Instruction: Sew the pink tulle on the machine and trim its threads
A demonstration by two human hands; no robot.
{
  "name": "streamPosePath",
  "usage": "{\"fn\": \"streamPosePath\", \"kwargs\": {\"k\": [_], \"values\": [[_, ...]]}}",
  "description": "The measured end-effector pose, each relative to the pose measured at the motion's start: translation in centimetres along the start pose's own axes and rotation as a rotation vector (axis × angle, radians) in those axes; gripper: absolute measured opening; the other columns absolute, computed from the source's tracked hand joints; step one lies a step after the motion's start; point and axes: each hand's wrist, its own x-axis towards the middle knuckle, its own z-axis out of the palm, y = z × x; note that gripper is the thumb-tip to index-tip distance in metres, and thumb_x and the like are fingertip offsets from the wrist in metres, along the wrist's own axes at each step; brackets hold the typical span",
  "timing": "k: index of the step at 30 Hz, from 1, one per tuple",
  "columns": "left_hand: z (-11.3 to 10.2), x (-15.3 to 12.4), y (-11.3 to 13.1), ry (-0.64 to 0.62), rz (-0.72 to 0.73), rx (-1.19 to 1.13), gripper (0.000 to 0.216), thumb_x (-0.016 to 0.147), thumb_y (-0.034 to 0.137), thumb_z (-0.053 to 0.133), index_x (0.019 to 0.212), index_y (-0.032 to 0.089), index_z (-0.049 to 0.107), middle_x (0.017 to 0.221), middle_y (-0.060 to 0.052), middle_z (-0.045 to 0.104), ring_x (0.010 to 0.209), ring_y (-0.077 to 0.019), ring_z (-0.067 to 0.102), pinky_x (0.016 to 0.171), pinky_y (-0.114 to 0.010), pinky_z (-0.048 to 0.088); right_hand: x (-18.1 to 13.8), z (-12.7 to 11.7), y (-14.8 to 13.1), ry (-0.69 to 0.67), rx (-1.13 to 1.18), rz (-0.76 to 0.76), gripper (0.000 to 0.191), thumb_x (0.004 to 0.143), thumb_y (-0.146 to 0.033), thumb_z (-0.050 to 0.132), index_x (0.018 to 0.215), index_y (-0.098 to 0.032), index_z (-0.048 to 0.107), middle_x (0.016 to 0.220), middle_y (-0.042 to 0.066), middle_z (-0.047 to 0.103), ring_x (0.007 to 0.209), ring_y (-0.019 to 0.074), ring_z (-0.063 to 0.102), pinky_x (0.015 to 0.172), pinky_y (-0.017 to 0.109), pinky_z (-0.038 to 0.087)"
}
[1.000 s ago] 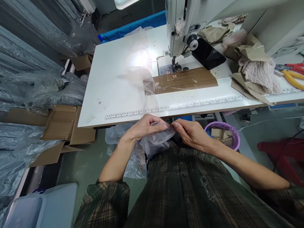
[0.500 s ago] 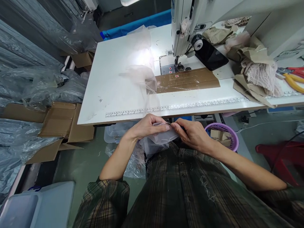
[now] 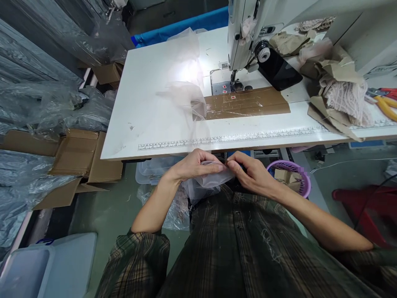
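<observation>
Just below the table's front edge, my left hand (image 3: 198,166) pinches a sheer white fabric (image 3: 214,179) between thumb and fingers. My right hand (image 3: 249,171) is closed at the fabric's right end, its fingertips almost meeting those of the left. Whatever small thing lies between the fingertips is too hidden to name. More sheer fabric (image 3: 182,93) lies over the white sewing table (image 3: 149,111), left of the sewing machine (image 3: 245,37). The needle and presser foot (image 3: 233,80) stand above the metal plate, away from both hands.
Brown tape (image 3: 248,104) covers part of the tabletop by a printed ruler (image 3: 232,139). A black phone (image 3: 281,70), lace bundle (image 3: 345,97) and yellow-handled tool (image 3: 386,106) lie right. Below are a purple basket (image 3: 305,182), a cardboard box (image 3: 76,155) and a clear bin (image 3: 144,171).
The fingertips of both hands have shifted slightly at the fabric, and the dark sliver seen between them earlier is less visible. The view has tilted slightly; the table things stay put.
</observation>
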Motion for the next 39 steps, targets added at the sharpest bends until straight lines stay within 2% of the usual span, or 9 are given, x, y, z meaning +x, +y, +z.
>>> {"fn": "streamPosePath", "kwargs": {"k": [4,9,12,14,19,24,31,34,39], "values": [[1.3,-1.0,0.0,0.102,0.176,0.103,0.023,0.083,0.036,0.068,0.089,0.015,0.073,0.081,-0.005,0.068,0.072,-0.0123,0.059,0.066,-0.024,0.047,0.0,-0.7,-0.2,-0.139,0.374,0.072,0.036,0.085,-0.051,0.066,0.099,-0.018,0.059,0.08,0.001,0.058,0.06,0.0108,0.042,0.053,0.024,0.035],[2.2,-4.4,-3.1,0.585,0.499,0.162,0.014,0.08,0.029,0.072,0.092,0.021,0.072,0.098,-0.007,0.067,0.094,-0.0185,0.061,0.085,-0.032,0.049,-1.4,-1.2,0.9,-0.165,0.467,0.159,0.03,0.085,-0.047,0.067,0.082,-0.018,0.063,0.065,-0.001,0.052,0.06,0.012,0.045,0.054,0.025,0.038],[2.3,-5.0,-7.3,0.959,0.443,-0.003,0.026,0.086,0.041,0.065,0.071,0.02,0.066,0.08,-0.004,0.064,0.08,-0.0165,0.06,0.076,-0.029,0.05,-2.5,-1.3,1.9,-0.169,0.473,0.189,0.031,0.086,-0.048,0.067,0.078,-0.018,0.061,0.066,-0.001,0.053,0.061,0.0123,0.045,0.056,0.026,0.039],[2.5,-4.2,-9.9,1.052,0.328,-0.101,0.031,0.085,0.049,0.064,0.074,0.019,0.067,0.087,-0.006,0.066,0.088,-0.0183,0.062,0.082,-0.03,0.05,-3.0,-1.1,2.5,-0.199,0.469,0.184,0.03,0.087,-0.046,0.065,0.079,-0.018,0.06,0.068,0.0,0.054,0.063,0.013,0.046,0.057,0.026,0.04],[2.9,-0.1,-12.5,0.845,0.334,-0.431,0.063,0.073,0.071,0.064,0.109,0.02,0.067,0.118,-0.01,0.067,0.117,-0.0257,0.059,0.101,-0.035,0.045,-3.7,-0.4,2.8,-0.3,0.401,0.142,0.02,0.09,-0.037,0.061,0.082,-0.019,0.058,0.07,0.0,0.053,0.063,0.0131,0.044,0.055,0.025,0.037],[2.6,2.1,-11.4,0.592,0.316,-0.523,0.063,0.059,0.066,0.079,0.098,0.017,0.071,0.106,-0.012,0.072,0.111,-0.0296,0.063,0.095,-0.038,0.05,-4.1,-0.3,2.8,-0.36,0.293,0.15,0.015,0.088,-0.033,0.059,0.081,-0.02,0.058,0.071,0.001,0.055,0.062,0.014,0.045,0.054,0.025,0.037],[3.3,0.7,-10.5,0.59,0.099,-0.499,0.038,0.058,0.039,0.088,0.083,0.014,0.076,0.083,-0.008,0.075,0.075,-0.0187,0.068,0.067,-0.025,0.053,-1.3,-0.4,3.6,-0.194,0.161,0.118,0.036,0.096,-0.051,0.045,0.094,-0.019,0.062,0.078,0.003,0.059,0.065,0.0159,0.048,0.057,0.027,0.037],[3.8,-0.4,-10.2,0.579,0.097,-0.52,0.033,0.062,0.037,0.086,0.085,0.014,0.077,0.079,-0.005,0.075,0.066,-0.0134,0.065,0.062,-0.021,0.05,0.6,0.4,3.6,-0.194,0.201,0.101,0.054,0.1,-0.059,0.029,0.091,-0.018,0.063,0.078,0.004,0.059,0.066,0.0162,0.049,0.061,0.028,0.038],[4.1,-1.8,-9.1,0.575,0.087,-0.555,0.039,0.065,0.04,0.085,0.093,0.014,0.078,0.082,-0.007,0.076,0.065,-0.0134,0.065,0.058,-0.021,0.05,2.8,1.6,3.3,-0.273,0.152,0.068,0.059,0.098,-0.064,0.03,0.085,-0.016,0.063,0.071,0.002,0.054,0.064,0.0148,0.046,0.059,0.027,0.035]]}}
